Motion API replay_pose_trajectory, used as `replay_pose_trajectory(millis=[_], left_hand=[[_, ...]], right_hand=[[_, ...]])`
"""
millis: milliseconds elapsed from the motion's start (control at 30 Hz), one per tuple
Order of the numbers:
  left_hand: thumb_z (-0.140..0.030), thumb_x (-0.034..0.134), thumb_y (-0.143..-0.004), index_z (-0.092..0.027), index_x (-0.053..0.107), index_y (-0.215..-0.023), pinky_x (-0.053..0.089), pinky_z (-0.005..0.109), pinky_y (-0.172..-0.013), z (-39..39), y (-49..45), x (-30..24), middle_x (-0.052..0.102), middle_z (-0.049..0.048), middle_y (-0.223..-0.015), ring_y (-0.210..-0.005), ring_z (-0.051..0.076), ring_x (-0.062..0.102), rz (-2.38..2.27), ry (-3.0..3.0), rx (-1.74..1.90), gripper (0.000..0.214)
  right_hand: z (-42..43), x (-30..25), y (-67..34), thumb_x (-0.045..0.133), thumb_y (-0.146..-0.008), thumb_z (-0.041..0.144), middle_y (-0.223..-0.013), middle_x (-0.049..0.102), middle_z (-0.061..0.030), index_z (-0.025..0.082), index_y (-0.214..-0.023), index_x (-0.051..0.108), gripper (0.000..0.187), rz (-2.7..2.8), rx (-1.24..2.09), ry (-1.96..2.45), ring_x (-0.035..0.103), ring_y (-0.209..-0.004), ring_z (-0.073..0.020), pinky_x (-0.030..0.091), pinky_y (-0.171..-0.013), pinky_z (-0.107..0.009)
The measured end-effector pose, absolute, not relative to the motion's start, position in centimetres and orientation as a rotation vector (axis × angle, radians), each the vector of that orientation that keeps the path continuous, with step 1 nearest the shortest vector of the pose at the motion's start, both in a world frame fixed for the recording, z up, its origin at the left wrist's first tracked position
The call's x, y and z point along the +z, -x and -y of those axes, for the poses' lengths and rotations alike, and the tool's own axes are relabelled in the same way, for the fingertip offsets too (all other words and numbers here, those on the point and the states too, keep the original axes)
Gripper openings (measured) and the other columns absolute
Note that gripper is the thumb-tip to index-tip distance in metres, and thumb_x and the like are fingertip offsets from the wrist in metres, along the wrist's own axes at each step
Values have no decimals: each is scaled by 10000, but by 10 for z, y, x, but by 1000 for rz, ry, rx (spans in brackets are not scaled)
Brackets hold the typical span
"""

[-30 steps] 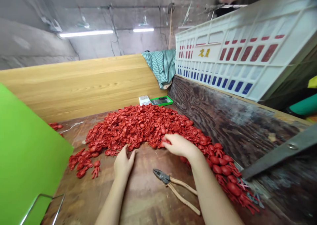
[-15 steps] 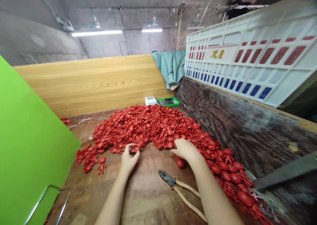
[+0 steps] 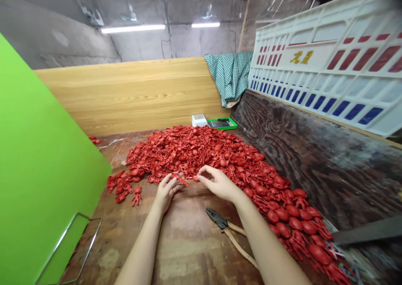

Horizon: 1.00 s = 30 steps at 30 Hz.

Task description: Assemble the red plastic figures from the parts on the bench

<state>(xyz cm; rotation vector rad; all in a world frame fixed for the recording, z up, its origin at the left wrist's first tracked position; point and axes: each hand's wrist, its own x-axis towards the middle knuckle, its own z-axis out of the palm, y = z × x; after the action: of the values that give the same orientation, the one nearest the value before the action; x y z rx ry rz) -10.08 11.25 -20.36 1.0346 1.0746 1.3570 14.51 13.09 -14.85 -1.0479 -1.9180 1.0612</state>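
Observation:
A large heap of small red plastic parts [image 3: 201,151] covers the wooden table [image 3: 185,243] in front of me. At the near edge of the heap my left hand [image 3: 166,188] pinches one red part [image 3: 179,178] between its fingertips. My right hand [image 3: 218,184] hovers just to the right of it, fingers curled and thumb near the forefinger, touching the edge of the heap; I cannot make out anything in it. A pair of pliers [image 3: 230,232] with tan handles lies on the table under my right forearm.
A bright green panel [image 3: 40,172] stands at the left with a wire frame [image 3: 72,247] at its foot. A light wooden board [image 3: 135,92] closes the back and a dark board [image 3: 314,163] the right, with a white crate [image 3: 329,59] above. A green tray [image 3: 224,124] and checked cloth [image 3: 230,78] sit in the far corner.
Both hands have moved together at the heap's near edge. The left hand now holds a red part up in its fingertips, and the right hand has come left toward it.

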Motion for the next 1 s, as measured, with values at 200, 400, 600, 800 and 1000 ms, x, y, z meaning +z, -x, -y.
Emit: replay_pose_trajectory(millis=[200, 400, 600, 800, 1000], left_hand=[[-598, 879, -757, -158, 742, -1205, 640, 408, -808, -112, 90, -210, 817, 163, -1087, -906, 287, 800, -931, -905, 1208, 643], [-502, 927, -769, -125, 794, -1165, 604, 322, -712, -114, 80, -210, 827, 166, -1031, -838, 247, 784, -900, -919, 1129, 562], [-462, 941, -781, -133, 826, -1167, 609, 309, -746, -114, 77, -208, 824, 159, -1128, -869, 219, 775, -902, -972, 1130, 520], [-453, 939, -785, -136, 818, -1229, 622, 327, -824, -114, 76, -210, 821, 162, -1181, -992, 264, 789, -907, -990, 1126, 560], [-471, 945, -769, -126, 822, -1231, 631, 354, -841, -115, 74, -210, 836, 159, -1107, -948, 258, 789, -907, -995, 1125, 589]], right_hand=[[-135, -167, -133, 672, -946, 520, -1045, 744, -50, 228, -1036, 704, 308, 1642, 1379, 866, 751, -912, -220, 671, -800, -373], [-139, -194, -110, 890, -760, 443, -1010, 762, -37, 228, -1176, 702, 504, 1331, 1471, 841, 754, -941, -200, 642, -886, -360], [-141, -217, -95, 940, -678, 595, -896, 794, -46, 197, -967, 738, 532, 1059, 1504, 825, 770, -857, -214, 642, -885, -387], [-140, -219, -93, 971, -639, 582, -867, 821, -36, 196, -976, 774, 549, 950, 1523, 795, 789, -793, -213, 653, -892, -408], [-143, -225, -96, 973, -640, 539, -931, 843, -50, 196, -977, 806, 509, 933, 1475, 825, 791, -851, -214, 636, -888, -371]])
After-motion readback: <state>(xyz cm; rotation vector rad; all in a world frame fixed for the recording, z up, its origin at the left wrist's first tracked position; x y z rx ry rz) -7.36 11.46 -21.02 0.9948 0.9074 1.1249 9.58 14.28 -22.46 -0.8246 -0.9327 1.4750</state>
